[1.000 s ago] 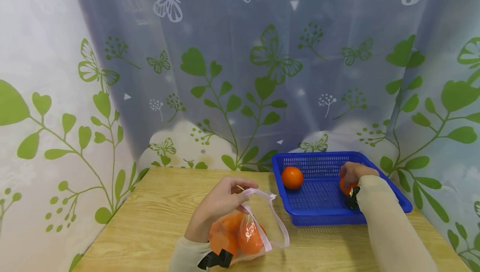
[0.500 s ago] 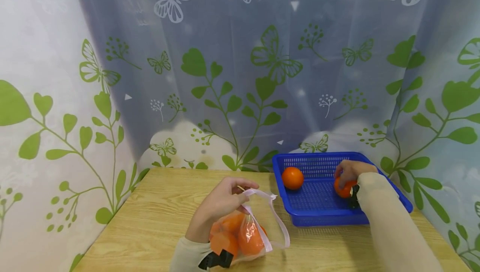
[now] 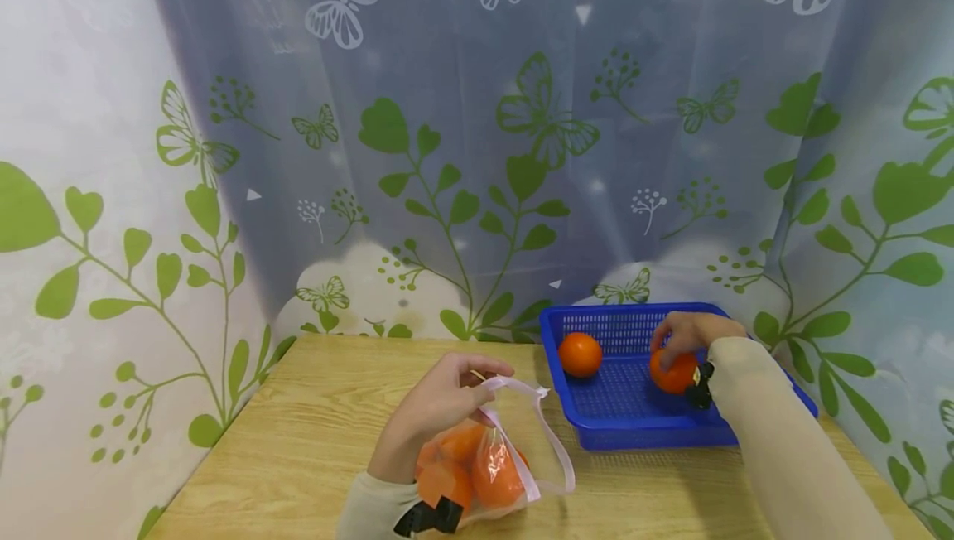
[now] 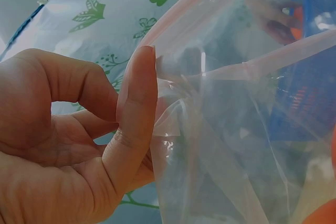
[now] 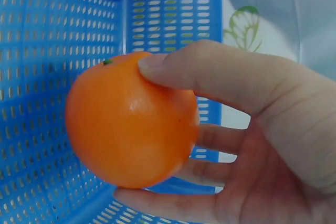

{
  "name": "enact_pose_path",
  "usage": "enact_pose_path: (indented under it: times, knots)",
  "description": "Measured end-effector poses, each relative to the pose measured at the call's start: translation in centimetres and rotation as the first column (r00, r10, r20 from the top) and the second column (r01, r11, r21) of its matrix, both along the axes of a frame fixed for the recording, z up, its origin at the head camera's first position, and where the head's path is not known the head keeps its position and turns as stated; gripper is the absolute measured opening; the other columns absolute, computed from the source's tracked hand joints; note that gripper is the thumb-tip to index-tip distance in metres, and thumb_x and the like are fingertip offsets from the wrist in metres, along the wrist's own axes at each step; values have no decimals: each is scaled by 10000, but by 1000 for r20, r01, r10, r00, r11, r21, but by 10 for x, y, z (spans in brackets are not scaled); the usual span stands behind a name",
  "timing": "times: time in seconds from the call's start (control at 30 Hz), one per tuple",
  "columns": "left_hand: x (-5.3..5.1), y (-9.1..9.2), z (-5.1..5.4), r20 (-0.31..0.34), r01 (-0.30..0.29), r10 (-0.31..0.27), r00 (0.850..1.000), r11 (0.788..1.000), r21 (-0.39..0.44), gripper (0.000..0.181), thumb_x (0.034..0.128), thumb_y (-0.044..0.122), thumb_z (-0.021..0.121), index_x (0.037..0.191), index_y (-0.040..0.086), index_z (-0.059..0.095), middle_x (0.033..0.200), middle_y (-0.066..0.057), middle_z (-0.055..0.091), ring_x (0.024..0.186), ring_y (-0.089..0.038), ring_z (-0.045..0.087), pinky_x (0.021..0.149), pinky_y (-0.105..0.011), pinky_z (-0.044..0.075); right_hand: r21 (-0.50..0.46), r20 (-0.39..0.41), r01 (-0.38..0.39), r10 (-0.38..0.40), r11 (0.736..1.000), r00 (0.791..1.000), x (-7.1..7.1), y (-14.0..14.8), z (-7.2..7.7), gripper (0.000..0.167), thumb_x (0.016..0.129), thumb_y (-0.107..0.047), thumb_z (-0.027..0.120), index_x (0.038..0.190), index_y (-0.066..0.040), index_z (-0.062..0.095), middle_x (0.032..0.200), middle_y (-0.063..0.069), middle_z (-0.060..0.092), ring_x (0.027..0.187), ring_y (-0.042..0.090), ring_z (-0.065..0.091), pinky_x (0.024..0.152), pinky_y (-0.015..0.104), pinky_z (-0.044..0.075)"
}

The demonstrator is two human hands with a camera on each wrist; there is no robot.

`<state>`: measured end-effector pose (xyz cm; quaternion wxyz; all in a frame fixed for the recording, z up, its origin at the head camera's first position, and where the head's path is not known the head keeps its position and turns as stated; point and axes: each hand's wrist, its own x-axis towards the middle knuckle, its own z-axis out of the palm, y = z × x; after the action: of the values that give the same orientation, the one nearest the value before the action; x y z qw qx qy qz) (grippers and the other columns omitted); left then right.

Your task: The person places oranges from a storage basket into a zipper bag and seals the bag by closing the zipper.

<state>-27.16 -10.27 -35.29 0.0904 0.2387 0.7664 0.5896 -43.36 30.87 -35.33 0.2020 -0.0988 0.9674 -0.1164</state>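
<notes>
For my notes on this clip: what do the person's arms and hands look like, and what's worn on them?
The left hand and right hand are bare, with no glove or ring showing. The left sleeve and right sleeve are plain pale cream. Each wrist wears a small black device; no cable is discernible.

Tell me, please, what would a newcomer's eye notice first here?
Likely the blue basket on the right of the table, where the fingers of the right hand grip one orange and another orange sits near its left wall. Then the oranges in the clear bag left of the basket; the left hand pinches the bag's pink rim. A leafy, butterfly-patterned backdrop stands behind the table.
</notes>
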Motion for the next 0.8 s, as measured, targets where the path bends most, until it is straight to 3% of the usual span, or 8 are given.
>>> enact_pose_path:
  times: [0.33,0.5,0.8]
  knots:
    - [1,1,1,8,-12,12,1000,1000,-3,314,1010,8,553,1289,-100,648,1285,-288,656,679,-119,626,653,-276,651,-141,40,20,-14,990,999,3,-7,4,386,820,-244,810,1175,-150,691,1246,200,594,968,291,622,749,461,633]
    - [0,1,0,1,-5,5,1000,1000,-9,318,1006,-2,548,1291,-105,644,1291,-294,653,668,-118,628,649,-279,652,-264,100,46,-20,963,995,5,-12,3,419,834,-175,794,1221,-102,652,1282,227,543,1009,321,633,733,498,665]
    - [0,0,-1,11,-8,8,1000,1000,2,310,1017,12,553,1289,-101,648,1291,-288,654,679,-118,631,657,-276,651,-289,77,-38,63,956,995,5,-28,12,397,840,-164,780,1196,-82,626,1257,208,579,1025,327,644,682,477,665]
